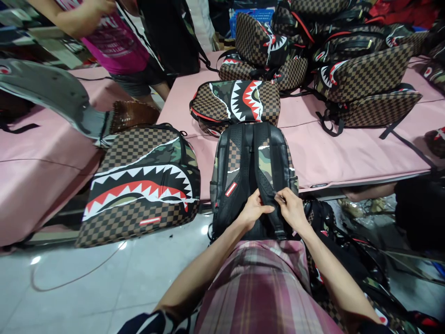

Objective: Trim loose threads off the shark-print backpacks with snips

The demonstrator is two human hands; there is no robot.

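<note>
Black backpack (279,144) lies with its straps facing up, at the front edge of the desk (347,162), its lower end close to the person's plaid cloth (257,287). The right hand (291,208) pinches the edge of one shoulder strap (264,178) with bent fingers; the left hand (254,212) is beside it, thumb stretched across the strap — whether it grips, one cannot tell.

The backpack seems to pass beyond the edge, so a strong pull could make it slide down toward the floor (139,278). The strap might also become twisted, if the two hands turn it differently.

The desk is covered in pink; a shark-mouth bag (139,190) is at the left, another bag (243,104) just behind — and further away are piled bags (368,76) and a co-worker in a pink shirt (113,39).
</note>
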